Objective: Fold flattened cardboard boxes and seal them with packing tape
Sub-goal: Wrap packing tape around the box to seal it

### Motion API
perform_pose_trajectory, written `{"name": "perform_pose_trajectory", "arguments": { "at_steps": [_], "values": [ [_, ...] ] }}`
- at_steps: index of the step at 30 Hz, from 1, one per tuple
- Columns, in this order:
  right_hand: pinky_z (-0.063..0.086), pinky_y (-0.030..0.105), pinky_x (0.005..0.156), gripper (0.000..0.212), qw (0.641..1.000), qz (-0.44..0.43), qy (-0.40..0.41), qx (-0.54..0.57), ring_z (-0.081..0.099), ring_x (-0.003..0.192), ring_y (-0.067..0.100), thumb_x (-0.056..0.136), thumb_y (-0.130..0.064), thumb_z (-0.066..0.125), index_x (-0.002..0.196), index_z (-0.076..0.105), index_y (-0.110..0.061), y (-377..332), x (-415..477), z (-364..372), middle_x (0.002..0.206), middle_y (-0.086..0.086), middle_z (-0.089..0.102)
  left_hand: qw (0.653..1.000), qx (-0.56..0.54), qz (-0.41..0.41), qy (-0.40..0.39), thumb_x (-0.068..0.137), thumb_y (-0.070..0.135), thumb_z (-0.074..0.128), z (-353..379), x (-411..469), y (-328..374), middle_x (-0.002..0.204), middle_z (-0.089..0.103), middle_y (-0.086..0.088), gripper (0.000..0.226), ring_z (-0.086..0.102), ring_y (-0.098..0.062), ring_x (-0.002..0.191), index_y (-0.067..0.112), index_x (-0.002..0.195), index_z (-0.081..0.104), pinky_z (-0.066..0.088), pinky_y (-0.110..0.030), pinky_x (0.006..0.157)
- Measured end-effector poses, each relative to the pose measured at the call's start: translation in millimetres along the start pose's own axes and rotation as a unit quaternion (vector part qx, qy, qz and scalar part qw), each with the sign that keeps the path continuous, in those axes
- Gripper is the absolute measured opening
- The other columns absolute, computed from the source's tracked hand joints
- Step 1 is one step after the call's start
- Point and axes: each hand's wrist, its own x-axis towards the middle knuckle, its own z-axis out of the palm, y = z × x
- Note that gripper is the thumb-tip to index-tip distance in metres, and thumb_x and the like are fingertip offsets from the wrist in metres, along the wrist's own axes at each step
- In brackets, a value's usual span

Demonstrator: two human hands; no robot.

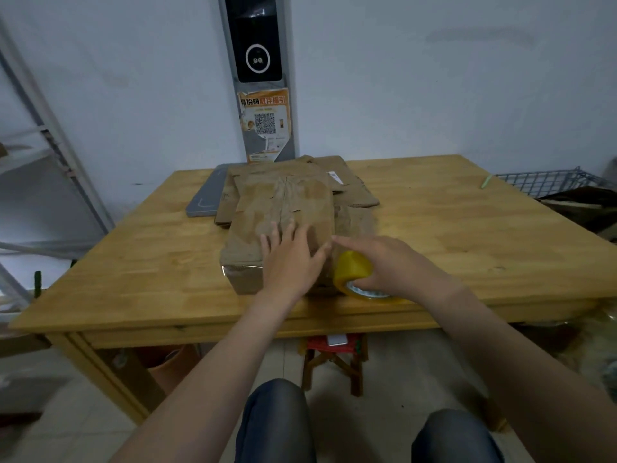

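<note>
Sealing looks under way: left hand (290, 262) presses spread flat on the folded brown cardboard box (283, 202) on the light wooden table (467, 228), while right hand (390, 265) curls round the yellow packing tape roll (352, 267) at its near right corner. Flattened brown cardboard sheets (357, 195) behind it lie not yet folded.

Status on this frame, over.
Left grip flat on folded box. Right grip holds tape roll beside it. Flattened stack behind, not in the way.

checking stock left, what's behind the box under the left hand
Behind the box lies a pile of flattened cardboard, with a grey flat panel at its left. The box covers the pile's near part, so the count is unclear.
</note>
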Motion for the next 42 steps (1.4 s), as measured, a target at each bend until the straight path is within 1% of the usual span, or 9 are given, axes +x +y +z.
{"name": "perform_pose_trajectory", "arguments": {
  "at_steps": [11,16,22,25,30,35,37,39,42],
  "values": [
    [0.044,0.036,0.106,0.086,1.000,0.012,0.004,0.029,0.048,0.132,0.020,0.084,-0.038,0.080,0.153,0.030,-0.049,20.4,7.2,10.8,0.145,-0.005,0.053,0.988,0.140,0.023,-0.061,0.086,0.086,0.007,10.7,11.7,-0.3,0.172,-0.006,0.000,0.103,-0.015,-0.019,0.157,0.018,0.164,0.002,-0.018,-0.062,0.118],
    [0.042,0.030,0.086,0.066,0.999,0.008,-0.044,0.014,0.050,0.109,0.016,0.088,-0.037,0.076,0.143,0.045,-0.056,25.0,14.2,9.2,0.120,-0.006,0.053,0.980,0.178,0.081,-0.042,0.078,0.089,0.007,7.6,14.5,-19.2,0.172,0.005,0.007,0.106,-0.002,-0.015,0.158,0.025,0.164,0.008,-0.023,-0.067,0.112],
    [0.036,0.026,0.083,0.062,0.998,0.012,-0.053,0.013,0.046,0.106,0.012,0.089,-0.037,0.075,0.142,0.048,-0.053,25.6,16.1,9.9,0.120,-0.009,0.049,0.970,0.214,0.116,0.003,0.073,0.094,0.000,14.2,16.1,-35.7,0.169,0.020,0.012,0.111,0.017,-0.012,0.156,0.030,0.162,0.019,-0.012,-0.071,0.116],
    [0.039,0.028,0.085,0.068,0.998,0.013,-0.061,0.005,0.050,0.115,0.017,0.090,-0.037,0.075,0.146,0.041,-0.054,23.2,16.3,7.2,0.119,-0.009,0.048,0.978,0.177,0.110,-0.023,0.069,0.094,0.006,9.3,17.1,-33.4,0.169,0.014,0.014,0.113,0.008,-0.010,0.157,0.032,0.163,0.014,-0.016,-0.068,0.115],
    [0.050,0.033,0.085,0.105,0.998,0.007,-0.066,-0.019,0.053,0.107,0.020,0.092,-0.030,0.073,0.149,-0.008,-0.066,12.4,15.4,6.1,0.128,0.001,0.051,0.986,0.136,0.098,-0.011,0.076,0.090,0.018,6.9,15.6,-29.9,0.167,0.021,0.016,0.102,0.012,-0.010,0.156,0.034,0.161,0.024,-0.015,-0.065,0.117],
    [0.042,0.029,0.077,0.082,0.992,0.015,-0.121,-0.023,0.051,0.102,0.019,0.096,-0.023,0.064,0.147,0.018,-0.068,7.5,23.5,4.0,0.116,-0.001,0.043,0.994,-0.001,0.098,-0.039,0.077,0.077,0.054,-6.1,17.6,-39.5,0.161,0.032,0.023,0.078,0.005,-0.009,0.157,0.043,0.147,0.046,-0.015,-0.066,0.119],
    [0.039,0.027,0.073,0.080,0.991,0.026,-0.135,-0.004,0.048,0.095,0.015,0.096,-0.020,0.064,0.146,0.024,-0.067,7.8,25.5,1.9,0.125,0.001,0.046,0.997,0.007,0.076,-0.019,0.072,0.080,0.058,-11.1,17.0,-49.6,0.168,0.017,0.017,0.077,-0.010,-0.021,0.157,0.053,0.144,0.046,-0.012,-0.070,0.118],
    [0.036,0.024,0.066,0.080,0.990,0.036,-0.137,0.008,0.044,0.081,0.009,0.095,-0.017,0.063,0.145,0.027,-0.067,6.9,26.2,1.2,0.142,0.005,0.044,1.000,0.025,0.001,-0.017,0.065,0.086,0.062,-18.3,15.5,-61.6,0.171,-0.005,0.008,0.089,-0.019,-0.034,0.155,0.063,0.146,0.033,-0.006,-0.070,0.116],
    [0.035,0.020,0.055,0.082,0.990,0.041,-0.136,0.012,0.047,0.066,0.005,0.095,-0.015,0.064,0.145,0.027,-0.068,4.2,26.3,0.8,0.153,0.005,0.040,0.995,-0.030,-0.081,-0.054,0.051,0.090,0.063,-29.9,13.3,-81.3,0.171,0.000,-0.006,0.113,-0.004,-0.037,0.156,0.058,0.153,0.027,0.013,-0.066,0.121]
  ]
}}
